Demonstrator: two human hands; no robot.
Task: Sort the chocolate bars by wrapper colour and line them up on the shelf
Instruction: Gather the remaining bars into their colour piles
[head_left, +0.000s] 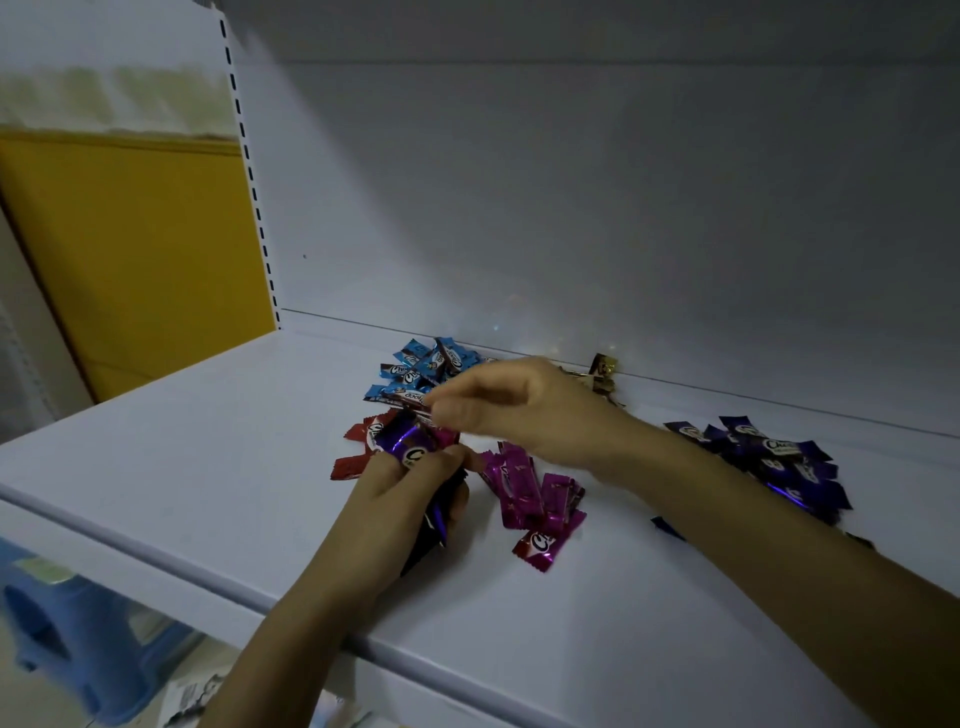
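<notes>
Head view:

A: Your white shelf (208, 467) carries loose colour groups. The purple pile (769, 462) is far right, the blue pile (426, 364) sits at the back and the pink pile (535, 493) is in the middle. A few red bars (358, 447) lie front-left of the blue, and gold bars (602, 371) sit at the back beyond your right wrist.

B: Nothing stands in a row yet, so I'd judge you're mid-sort.

A: Your left hand (400, 493) grips a mixed bunch (415, 447) between the red and the pink, with a purple wrapper on top and darker ones beneath. Your right hand (504, 410) pinches a single bar (408, 400) at its fingertips, just at the front edge of the blue pile.

B: That bar is blurred. You can make out brown and a white logo, but its main colour is unclear. Check the wrapper before you let go.

A: Set it squarely on its own heap so the heaps stay apart. When the purple one goes right, lift your forearm over the pink pile and don't sweep through it.

B: They're small flat bars in glossy foil with zigzag crimped ends and a white "Choco" mark. They're likely light and slippery, so hold the bunch firmly and peel off one at a time.
</notes>
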